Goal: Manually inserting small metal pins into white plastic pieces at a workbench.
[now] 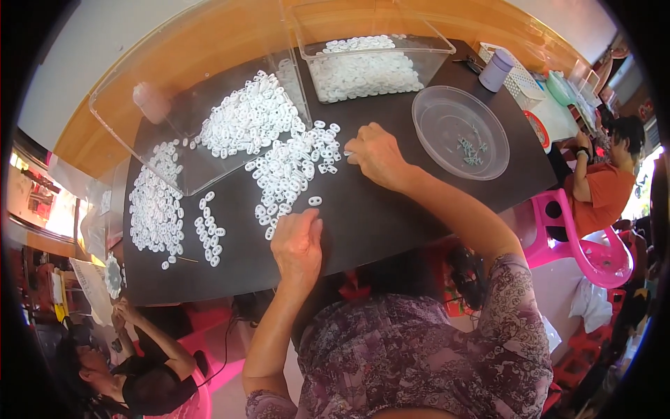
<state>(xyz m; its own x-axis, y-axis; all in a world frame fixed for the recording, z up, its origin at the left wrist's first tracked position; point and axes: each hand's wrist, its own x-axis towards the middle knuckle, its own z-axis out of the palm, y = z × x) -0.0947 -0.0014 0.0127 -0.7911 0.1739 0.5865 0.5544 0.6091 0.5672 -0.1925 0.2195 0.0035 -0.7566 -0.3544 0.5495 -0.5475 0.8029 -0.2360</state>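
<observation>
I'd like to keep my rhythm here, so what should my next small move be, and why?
Probably reach your left hand slightly forward to the lone white piece: it lies on the dark table just beyond that hand, apart from the loose white heap, while your right hand is farther off, near the heap's right edge.

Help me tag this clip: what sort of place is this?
Probably an informal workshop: heaps of small white parts lie on a dark table, a clear bin holds more, and a person in orange sits nearby.
</observation>
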